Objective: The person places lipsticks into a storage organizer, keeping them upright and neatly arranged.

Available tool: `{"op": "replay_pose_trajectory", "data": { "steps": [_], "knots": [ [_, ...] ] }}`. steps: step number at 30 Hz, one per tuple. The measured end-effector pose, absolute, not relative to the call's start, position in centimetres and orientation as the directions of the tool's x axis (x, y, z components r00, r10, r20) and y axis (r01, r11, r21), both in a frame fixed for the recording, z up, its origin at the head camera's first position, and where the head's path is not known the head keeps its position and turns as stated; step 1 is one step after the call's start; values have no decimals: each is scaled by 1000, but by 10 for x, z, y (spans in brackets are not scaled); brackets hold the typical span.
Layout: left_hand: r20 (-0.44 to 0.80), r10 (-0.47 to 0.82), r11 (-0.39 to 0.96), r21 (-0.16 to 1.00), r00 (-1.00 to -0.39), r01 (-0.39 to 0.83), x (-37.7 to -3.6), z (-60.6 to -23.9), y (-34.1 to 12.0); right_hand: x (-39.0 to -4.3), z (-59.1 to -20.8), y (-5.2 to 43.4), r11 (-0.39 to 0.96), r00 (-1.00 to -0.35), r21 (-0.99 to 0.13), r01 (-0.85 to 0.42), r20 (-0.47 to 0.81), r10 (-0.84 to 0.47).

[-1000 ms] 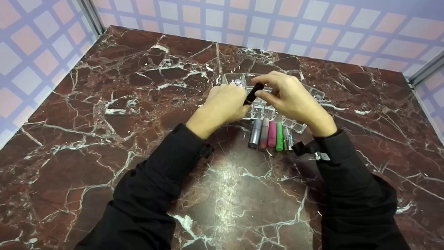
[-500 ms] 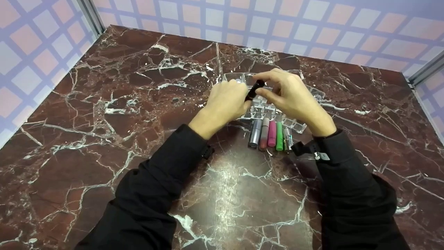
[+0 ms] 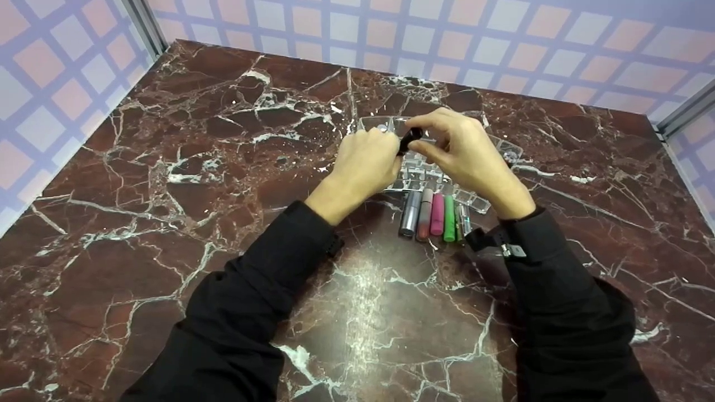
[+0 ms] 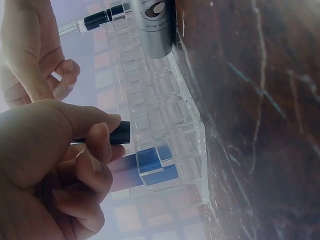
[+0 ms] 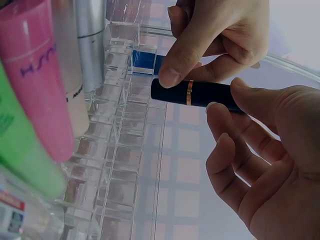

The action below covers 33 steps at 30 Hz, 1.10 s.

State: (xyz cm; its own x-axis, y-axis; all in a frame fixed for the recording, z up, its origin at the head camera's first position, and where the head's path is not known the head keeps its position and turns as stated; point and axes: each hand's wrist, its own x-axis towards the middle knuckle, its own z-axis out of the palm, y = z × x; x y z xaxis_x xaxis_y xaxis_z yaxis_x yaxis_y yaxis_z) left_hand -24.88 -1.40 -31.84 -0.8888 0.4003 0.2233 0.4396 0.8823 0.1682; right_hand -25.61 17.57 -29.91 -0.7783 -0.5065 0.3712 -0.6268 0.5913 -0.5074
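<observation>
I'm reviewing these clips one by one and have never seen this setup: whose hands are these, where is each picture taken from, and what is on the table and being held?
No machine here: a person in black sleeves works with bare hands. The wide picture comes from a camera on their head; the two close-ups come from cameras strapped to each wrist. On the marble table stands a clear organizer with many small compartments, and in front of it lie tubes in silver, pink and green. The left hand and right hand together hold a black lipstick with a gold band, above the organizer.
</observation>
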Motion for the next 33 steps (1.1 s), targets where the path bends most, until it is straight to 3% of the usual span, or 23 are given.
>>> {"op": "replay_pose_trajectory", "data": {
  "steps": [9, 21, 33],
  "knots": [
    [270, 392, 878, 175, -880, 445, -251, -323, -15, -259, -302, 175, 568, -728, -456, -685, 431, -533],
    [297, 396, 865, 199, -869, 462, -252, -324, -15, -259, -303, 176, 580, -742, -463, -671, 420, -523],
    [322, 393, 863, 195, -861, 466, -251, -324, -16, -259, -302, 172, 608, -803, -526, -595, 359, -475]
  ]
}}
